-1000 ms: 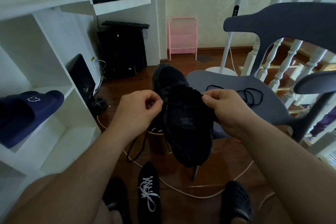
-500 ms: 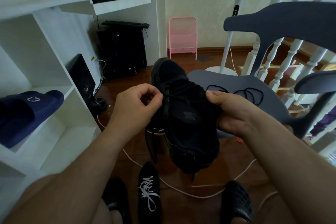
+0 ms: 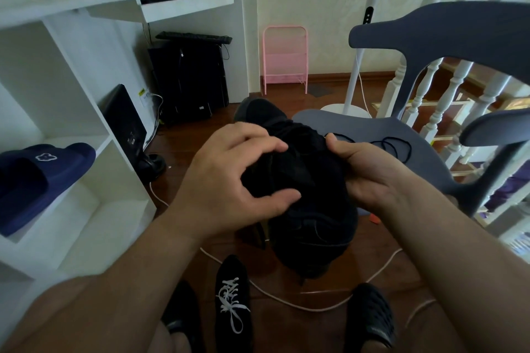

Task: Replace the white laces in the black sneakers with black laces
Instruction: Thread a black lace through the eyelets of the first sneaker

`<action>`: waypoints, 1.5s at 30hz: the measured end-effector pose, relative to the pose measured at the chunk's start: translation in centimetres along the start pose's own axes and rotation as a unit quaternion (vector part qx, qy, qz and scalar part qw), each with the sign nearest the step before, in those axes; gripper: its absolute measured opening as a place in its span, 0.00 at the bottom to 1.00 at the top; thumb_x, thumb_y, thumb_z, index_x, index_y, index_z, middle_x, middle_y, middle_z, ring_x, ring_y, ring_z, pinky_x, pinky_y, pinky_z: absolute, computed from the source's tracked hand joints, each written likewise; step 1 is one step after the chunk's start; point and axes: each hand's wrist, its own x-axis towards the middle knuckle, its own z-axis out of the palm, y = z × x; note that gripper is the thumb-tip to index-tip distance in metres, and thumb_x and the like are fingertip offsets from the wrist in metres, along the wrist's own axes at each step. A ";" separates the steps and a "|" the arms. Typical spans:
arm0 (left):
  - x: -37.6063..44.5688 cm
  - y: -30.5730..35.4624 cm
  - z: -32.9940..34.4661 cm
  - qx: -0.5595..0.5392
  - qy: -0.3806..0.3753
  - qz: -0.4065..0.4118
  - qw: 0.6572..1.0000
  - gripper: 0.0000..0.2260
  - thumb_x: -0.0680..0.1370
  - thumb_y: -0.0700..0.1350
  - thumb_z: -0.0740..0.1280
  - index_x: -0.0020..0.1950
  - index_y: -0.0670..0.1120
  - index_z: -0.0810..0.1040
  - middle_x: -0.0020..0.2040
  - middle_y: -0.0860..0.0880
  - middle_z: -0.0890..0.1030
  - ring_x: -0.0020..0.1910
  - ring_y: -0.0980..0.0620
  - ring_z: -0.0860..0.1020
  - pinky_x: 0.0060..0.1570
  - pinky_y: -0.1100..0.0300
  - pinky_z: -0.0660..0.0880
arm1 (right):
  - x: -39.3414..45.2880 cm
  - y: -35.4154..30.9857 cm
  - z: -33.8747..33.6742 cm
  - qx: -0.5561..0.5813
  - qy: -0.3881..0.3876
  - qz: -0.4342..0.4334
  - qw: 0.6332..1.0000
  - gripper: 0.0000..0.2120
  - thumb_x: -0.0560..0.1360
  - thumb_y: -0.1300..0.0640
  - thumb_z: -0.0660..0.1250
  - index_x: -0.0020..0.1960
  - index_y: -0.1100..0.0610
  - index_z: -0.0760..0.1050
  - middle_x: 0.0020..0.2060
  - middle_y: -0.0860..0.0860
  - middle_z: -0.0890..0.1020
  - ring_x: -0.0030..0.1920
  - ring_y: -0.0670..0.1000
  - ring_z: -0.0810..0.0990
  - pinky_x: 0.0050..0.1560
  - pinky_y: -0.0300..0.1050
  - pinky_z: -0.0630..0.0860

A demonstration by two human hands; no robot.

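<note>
I hold a black sneaker (image 3: 312, 226) in the air in front of me, toe pointing away. My left hand (image 3: 229, 180) lies over its tongue and lacing, fingers and thumb curved round the upper. My right hand (image 3: 367, 172) grips the sneaker's right side with the thumb on top. The lacing under my hands is dark and hard to make out. A loose black lace (image 3: 397, 146) lies coiled on the grey chair seat (image 3: 358, 129). The second black sneaker (image 3: 232, 275), with white laces (image 3: 231, 304), stands on the floor between my feet.
White shelves on the left hold a navy slipper (image 3: 43, 178). A white cable (image 3: 286, 301) runs across the wooden floor. A pink rack (image 3: 285, 57), a standing fan (image 3: 355, 66) and white banisters (image 3: 447, 100) stand behind the chair. My feet wear black clogs (image 3: 370, 315).
My left hand has let go of the lace end it pinched at the sneaker's left side and moved over the top of the shoe. The sneaker has tilted and sunk slightly.
</note>
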 end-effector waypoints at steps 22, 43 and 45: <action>0.0 -0.7 2.2 -0.073 -0.037 -0.208 0.975 0.10 0.80 0.51 0.75 0.57 0.63 0.81 0.44 0.67 0.85 0.48 0.69 0.81 0.48 0.77 0.72 | 0.5 2.1 0.8 -0.149 0.004 -0.023 0.989 0.14 0.86 0.59 0.61 0.62 0.67 0.81 0.60 0.64 0.84 0.61 0.61 0.83 0.64 0.54 0.80; 0.7 0.1 3.0 0.024 -0.090 -0.193 0.977 0.06 0.78 0.46 0.77 0.52 0.55 0.87 0.38 0.63 0.79 0.37 0.68 0.77 0.43 0.78 0.71 | 1.1 4.1 1.3 -0.367 0.015 -0.165 0.915 0.09 0.83 0.61 0.68 0.49 0.63 0.85 0.43 0.60 0.88 0.42 0.55 0.87 0.45 0.45 0.85; 0.6 -0.1 3.0 -0.012 -0.087 -0.215 0.973 0.09 0.76 0.45 0.79 0.52 0.56 0.82 0.37 0.63 0.80 0.42 0.67 0.80 0.44 0.78 0.70 | 1.3 4.0 1.2 -0.390 0.012 -0.183 0.902 0.06 0.82 0.61 0.70 0.51 0.59 0.86 0.44 0.57 0.88 0.47 0.54 0.88 0.50 0.47 0.86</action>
